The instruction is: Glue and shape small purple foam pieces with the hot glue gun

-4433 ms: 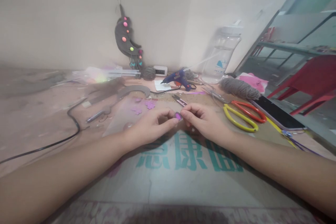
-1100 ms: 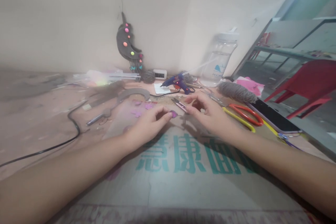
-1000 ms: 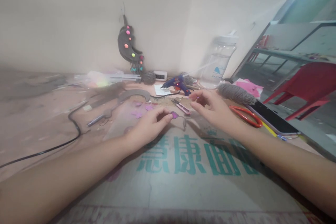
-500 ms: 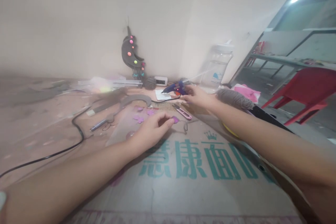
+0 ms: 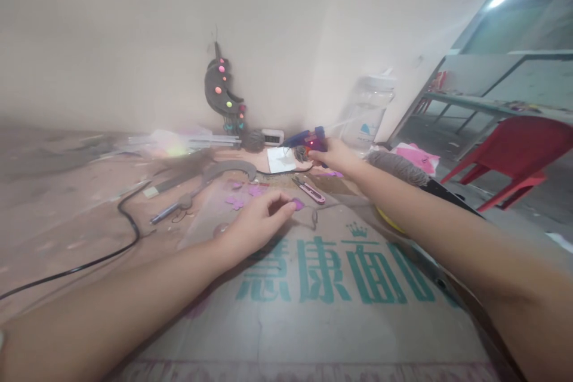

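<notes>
Between its thumb and fingers my left hand [image 5: 264,218] pinches a small purple piece [image 5: 297,204], low over the printed sheet [image 5: 313,334]. A thin grey yarn [image 5: 315,218] trails right from that piece. My right hand [image 5: 333,156] is wrapped round the handle of a blue glue gun [image 5: 308,139] with a small red light, its nozzle pointing left above a white paper square [image 5: 281,160]. Pink thread snips [image 5: 310,190] lie between my hands. Several purple flower cutouts [image 5: 235,202] rest left of my left hand.
A crescent-shaped ornament with coloured balls [image 5: 219,89] hangs against the wall. A clear bottle [image 5: 369,110] and a small digital clock [image 5: 272,136] stand at the back. Grey yarn [image 5: 396,167] lies right, a black cord [image 5: 129,221] left. A red chair [image 5: 514,152] stands beyond.
My right hand has closed round the glue gun and lifted it off the white paper, a little up and right. My left hand keeps its pinch on the purple piece.
</notes>
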Motion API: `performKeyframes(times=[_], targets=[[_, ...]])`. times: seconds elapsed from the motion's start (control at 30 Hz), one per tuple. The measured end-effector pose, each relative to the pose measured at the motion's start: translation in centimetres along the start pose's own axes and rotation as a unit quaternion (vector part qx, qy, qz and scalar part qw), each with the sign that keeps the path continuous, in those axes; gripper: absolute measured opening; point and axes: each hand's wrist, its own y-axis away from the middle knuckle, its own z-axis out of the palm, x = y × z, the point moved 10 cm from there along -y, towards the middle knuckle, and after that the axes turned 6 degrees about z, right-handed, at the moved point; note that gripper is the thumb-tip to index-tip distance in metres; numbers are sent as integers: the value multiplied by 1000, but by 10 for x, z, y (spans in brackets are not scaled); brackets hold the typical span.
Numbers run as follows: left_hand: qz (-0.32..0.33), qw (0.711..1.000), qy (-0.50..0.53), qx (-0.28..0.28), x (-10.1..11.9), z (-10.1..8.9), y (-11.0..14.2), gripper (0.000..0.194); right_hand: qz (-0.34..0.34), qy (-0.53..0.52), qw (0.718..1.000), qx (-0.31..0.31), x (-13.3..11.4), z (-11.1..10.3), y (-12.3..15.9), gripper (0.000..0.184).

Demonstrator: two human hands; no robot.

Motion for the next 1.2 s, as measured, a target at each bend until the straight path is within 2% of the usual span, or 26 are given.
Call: performKeyframes(times=[0.13, 0.27, 0.37, 0.43, 0.5, 0.6, 0.7, 0.83, 0.97, 1.07, 1.2], targets=[[3, 1000, 7, 3, 1, 0, 0, 27, -1, -37, 999, -1, -7, -10, 22, 14], [7, 1000, 3, 10, 3, -2, 0, 26, -16, -85, 996, -4, -8, -18, 46, 20], [3, 999, -5, 33, 3, -7, 0, 25, -64, -123, 990, -25, -11, -19, 72, 23], [-8, 998, -18, 58, 1, -12, 0, 24, -85, -107, 991, -1, -10, -24, 93, 27], [-15, 996, -34, 77, 0, -16, 0, 24, -86, -76, 993, 22, -5, -27, 113, 22], [-15, 995, -48, 87, -1, -19, 1, 23, -80, -57, 995, 2, 4, -19, 134, 20], [-13, 995, -46, 88, 0, -20, 1, 21, -48, -22, 998, -16, 22, -11, 140, 25], [1, 995, -49, 91, 2, -21, 0, 21, -30, 4, 999, 14, 36, -14, 138, 32], [-1, 995, -52, 86, 0, -21, -1, 21, -49, -17, 998, 24, 31, -12, 141, 31], [-4, 995, -56, 84, 0, -20, -1, 22, -61, -34, 998, 3, 25, -7, 143, 27], [-10, 995, -56, 84, 3, -20, 0, 22, -66, -15, 998, -1, 25, -6, 144, 27]])
